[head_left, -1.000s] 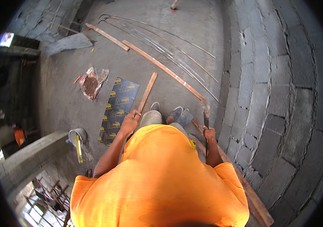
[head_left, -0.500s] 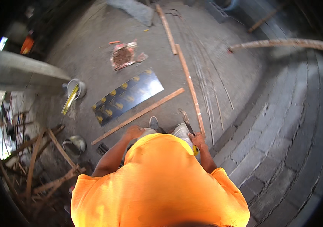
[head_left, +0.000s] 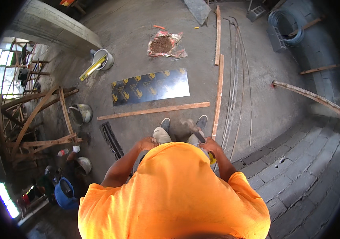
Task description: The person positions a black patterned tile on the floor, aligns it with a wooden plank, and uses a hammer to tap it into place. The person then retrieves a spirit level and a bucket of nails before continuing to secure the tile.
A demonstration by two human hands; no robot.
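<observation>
My right hand (head_left: 211, 145) is closed round the dark handle of a hammer (head_left: 198, 132). The hammer's head points forward, blurred, between my shoes. A small yellow thing (head_left: 212, 158) shows just below that hand, mostly hidden. My left hand (head_left: 149, 143) is beside my left thigh with its fingers curled; whether anything is in them is hidden. In front of my feet a wooden strip (head_left: 154, 111) lies crosswise on the floor. Beyond it lies a dark glossy panel (head_left: 150, 87) with yellow printed marks.
Long wooden strips (head_left: 218, 95) and thin metal rods (head_left: 233, 79) lie ahead to the right. A block wall (head_left: 289, 171) runs along my right. A torn sack with brown material (head_left: 162, 44), buckets (head_left: 107, 59) and a wooden frame (head_left: 64, 115) stand or lie further off. A blue tub (head_left: 64, 195) is at left.
My view has turned, so the floor items appear further right and rotated. One shoe has come into view on the right. My right hand still holds the hammer, its head now tilted more leftward.
</observation>
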